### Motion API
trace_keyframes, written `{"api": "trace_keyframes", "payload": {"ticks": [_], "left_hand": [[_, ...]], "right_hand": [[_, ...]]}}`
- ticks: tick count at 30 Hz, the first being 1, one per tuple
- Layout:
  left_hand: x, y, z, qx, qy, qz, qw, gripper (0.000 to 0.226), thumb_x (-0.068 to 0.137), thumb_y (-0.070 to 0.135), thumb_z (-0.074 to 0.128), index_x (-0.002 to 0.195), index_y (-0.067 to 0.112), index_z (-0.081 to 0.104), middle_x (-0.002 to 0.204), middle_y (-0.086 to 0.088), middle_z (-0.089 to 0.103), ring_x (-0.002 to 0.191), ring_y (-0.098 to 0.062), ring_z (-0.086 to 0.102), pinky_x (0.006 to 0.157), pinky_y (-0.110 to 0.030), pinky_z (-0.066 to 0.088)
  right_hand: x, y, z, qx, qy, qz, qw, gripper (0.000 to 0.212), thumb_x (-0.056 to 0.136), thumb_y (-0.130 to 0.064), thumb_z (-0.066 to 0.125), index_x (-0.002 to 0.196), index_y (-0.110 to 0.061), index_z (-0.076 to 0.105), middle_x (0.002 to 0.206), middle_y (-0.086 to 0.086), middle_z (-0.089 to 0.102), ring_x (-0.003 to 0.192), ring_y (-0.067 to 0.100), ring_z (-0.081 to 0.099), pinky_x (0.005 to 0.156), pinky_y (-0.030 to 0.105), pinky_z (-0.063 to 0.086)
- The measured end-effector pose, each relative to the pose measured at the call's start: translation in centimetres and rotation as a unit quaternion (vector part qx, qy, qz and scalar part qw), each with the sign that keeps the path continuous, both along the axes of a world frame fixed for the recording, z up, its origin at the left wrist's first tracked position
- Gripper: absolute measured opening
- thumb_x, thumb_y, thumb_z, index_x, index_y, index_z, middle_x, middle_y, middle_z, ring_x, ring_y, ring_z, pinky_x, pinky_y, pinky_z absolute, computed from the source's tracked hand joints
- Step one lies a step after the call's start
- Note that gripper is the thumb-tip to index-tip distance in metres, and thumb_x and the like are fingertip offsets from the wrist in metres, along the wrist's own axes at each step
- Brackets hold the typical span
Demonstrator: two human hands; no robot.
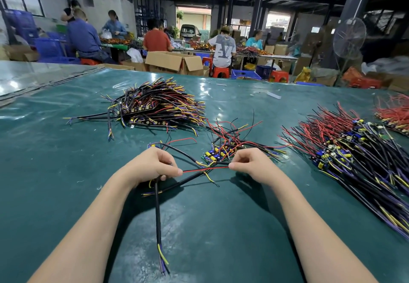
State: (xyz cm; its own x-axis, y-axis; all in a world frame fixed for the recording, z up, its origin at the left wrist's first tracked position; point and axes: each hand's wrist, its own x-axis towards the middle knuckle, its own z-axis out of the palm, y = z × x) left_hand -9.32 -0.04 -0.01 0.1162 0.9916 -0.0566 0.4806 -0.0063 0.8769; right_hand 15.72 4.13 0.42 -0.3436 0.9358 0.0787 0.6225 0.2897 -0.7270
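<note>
A thin red wire [205,169] runs taut between my two hands above the green table [66,150]. My left hand [152,165] pinches its left end and also holds a black cable [157,212] that hangs toward me, with yellow and purple strands at its tip. My right hand [250,161] pinches the wire's right end. Just behind my hands lies a small heap of circuit boards [218,153] with blue and yellow capacitors and loose red and black leads. A second black cable [183,181] lies slanted under the red wire.
A stacked bundle of wired boards [159,108] lies at the far middle. A long pile of boards with red leads [354,150] fills the right side, with another red pile [396,114] beyond it. Several people work at tables behind, among cardboard boxes [174,61] and stools.
</note>
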Motion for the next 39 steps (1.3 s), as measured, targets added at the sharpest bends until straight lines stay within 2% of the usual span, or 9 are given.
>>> {"api": "trace_keyframes", "payload": {"ticks": [2,5,7,13,19,26,32,36,39], "left_hand": [[0.3,0.1,0.0,0.008,0.005,0.003,1.0,0.026,0.076,0.006,0.072,0.054,0.012,0.061,0.038,0.008,0.047,0.036,-0.003,0.042,0.039,-0.011,0.03],[0.6,0.2,0.0,0.014,0.017,0.001,1.0,0.023,0.077,0.008,0.072,0.057,0.012,0.062,0.037,0.008,0.047,0.035,-0.002,0.042,0.039,-0.01,0.028],[0.8,0.2,0.0,0.018,0.023,0.001,1.0,0.022,0.076,0.009,0.072,0.057,0.013,0.063,0.038,0.008,0.047,0.036,-0.003,0.042,0.04,-0.011,0.028],[1.1,0.0,0.0,0.024,0.001,-0.013,1.0,0.023,0.077,0.006,0.072,0.056,0.013,0.064,0.039,0.007,0.048,0.036,-0.003,0.042,0.04,-0.01,0.029],[1.4,0.1,-0.1,0.032,-0.012,-0.035,0.999,0.027,0.078,0.006,0.07,0.055,0.019,0.066,0.045,0.005,0.054,0.042,-0.004,0.047,0.042,-0.014,0.038],[0.6,0.0,0.2,-0.013,0.005,-0.073,0.997,0.032,0.075,0.005,0.072,0.048,0.02,0.062,0.042,0.006,0.052,0.037,-0.003,0.044,0.04,-0.009,0.033],[0.0,-0.6,0.8,-0.048,-0.028,-0.087,0.995,0.014,0.059,0.017,0.066,0.054,0.009,0.055,0.04,0.006,0.049,0.034,-0.003,0.041,0.038,-0.01,0.031],[0.1,-0.7,0.9,-0.059,-0.043,-0.103,0.992,0.014,0.06,0.016,0.066,0.054,0.01,0.055,0.041,0.005,0.049,0.033,-0.004,0.041,0.038,-0.01,0.031],[0.0,-0.7,0.9,-0.067,-0.046,-0.113,0.99,0.015,0.057,0.018,0.068,0.051,0.013,0.056,0.041,0.005,0.049,0.035,-0.004,0.041,0.039,-0.011,0.032]], "right_hand": [[0.0,-0.1,0.2,0.024,-0.009,-0.008,1.0,0.021,0.083,-0.017,0.066,0.064,-0.018,0.058,0.074,0.0,0.057,0.074,0.015,0.05,0.069,0.027,0.039],[-0.9,-0.3,0.3,0.158,-0.123,-0.065,0.977,0.015,0.085,-0.031,0.062,0.09,-0.021,0.072,0.106,0.0,0.061,0.105,0.02,0.048,0.091,0.033,0.036],[-1.9,-0.8,0.4,0.201,-0.154,-0.037,0.967,0.02,0.087,-0.037,0.058,0.098,-0.028,0.072,0.113,-0.004,0.059,0.111,0.019,0.043,0.09,0.032,0.029],[-4.6,-1.9,-0.5,0.194,-0.212,0.075,0.955,0.026,0.088,-0.04,0.054,0.109,-0.031,0.067,0.115,-0.001,0.057,0.113,0.021,0.038,0.083,0.03,0.021],[-5.1,-2.1,-0.5,0.187,-0.169,0.086,0.964,0.02,0.089,-0.032,0.058,0.099,-0.021,0.07,0.105,0.003,0.058,0.106,0.023,0.04,0.079,0.029,0.02],[-3.7,-2.0,0.3,0.064,-0.126,0.124,0.982,0.013,0.086,-0.021,0.061,0.083,-0.02,0.074,0.09,-0.003,0.054,0.096,0.017,0.045,0.097,0.039,0.032],[-1.5,-1.7,1.3,-0.011,-0.017,0.123,0.992,0.017,0.081,-0.006,0.065,0.069,-0.016,0.071,0.079,-0.007,0.041,0.069,0.005,0.047,0.065,0.012,0.037],[-0.4,-1.1,1.0,-0.048,0.078,0.111,0.99,0.028,0.081,0.0,0.063,0.06,-0.018,0.068,0.08,-0.003,0.041,0.074,0.01,0.047,0.073,0.02,0.044],[0.4,-0.6,0.5,-0.042,0.125,0.068,0.989,0.026,0.08,0.002,0.063,0.06,-0.015,0.068,0.079,-0.003,0.043,0.074,0.007,0.046,0.072,0.018,0.038]]}}
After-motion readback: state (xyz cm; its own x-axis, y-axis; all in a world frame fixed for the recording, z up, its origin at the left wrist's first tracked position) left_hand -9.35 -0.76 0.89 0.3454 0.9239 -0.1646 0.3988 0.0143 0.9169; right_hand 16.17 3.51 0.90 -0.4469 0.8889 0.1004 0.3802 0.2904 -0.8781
